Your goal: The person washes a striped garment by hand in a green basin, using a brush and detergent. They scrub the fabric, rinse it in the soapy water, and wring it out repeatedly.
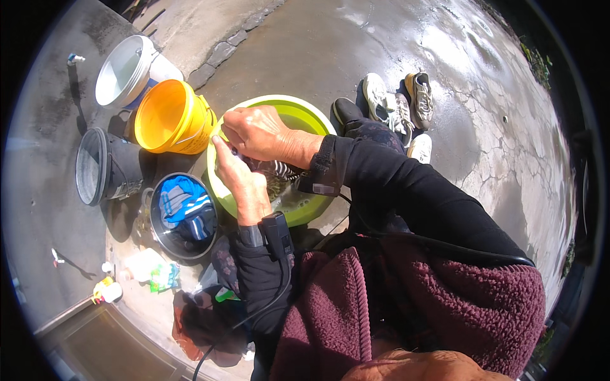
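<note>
A round lime-green plastic basin [305,216] stands in front of me, with water, suds and wet cloth inside. My right hand [255,132] is bent into a fist over the basin's left part, above a dark striped cloth [276,169]. Close beside it, on the near side, my left hand [236,174] is raised at the basin's left rim, thumb or finger pointing up. Dark cloth shows between and below the two hands. Whether either hand grips it is hidden by the fingers and the angle. Both wrists wear dark straps, with a black device on the left one.
Left of the basin stand a yellow bucket [205,128], a white bucket [167,69], a dark grey bucket [126,166] and a dark tub [155,219] holding blue clothes [183,200]. Several shoes [398,107] lie beyond my right arm. Bottles and packets [164,276] lie lower left.
</note>
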Tool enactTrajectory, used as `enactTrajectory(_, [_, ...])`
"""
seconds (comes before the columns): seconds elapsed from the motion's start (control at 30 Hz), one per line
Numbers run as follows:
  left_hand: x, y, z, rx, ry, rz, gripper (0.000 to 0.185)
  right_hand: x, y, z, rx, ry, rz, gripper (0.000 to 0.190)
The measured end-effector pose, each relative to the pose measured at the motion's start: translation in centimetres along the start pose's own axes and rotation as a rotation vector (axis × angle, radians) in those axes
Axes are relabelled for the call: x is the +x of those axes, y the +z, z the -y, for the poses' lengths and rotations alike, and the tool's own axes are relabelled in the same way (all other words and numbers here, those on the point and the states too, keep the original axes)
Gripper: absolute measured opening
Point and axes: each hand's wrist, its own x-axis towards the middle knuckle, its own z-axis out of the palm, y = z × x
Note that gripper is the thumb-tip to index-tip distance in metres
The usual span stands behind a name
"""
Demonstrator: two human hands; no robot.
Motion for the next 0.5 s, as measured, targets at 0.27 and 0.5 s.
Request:
enactTrajectory(0.27, [-1.1,-0.8,-0.8,0.01,-0.167,0.138,0.055,-1.7,-0.1,0.4,0.046,-0.144,0.288,0.026])
enactTrajectory(0.5, [0.1,-2.1,1.6,0.121,-0.037,0.015,0.053,-1.5,0.2,-0.6,0.016,0.038,0.179,0.028])
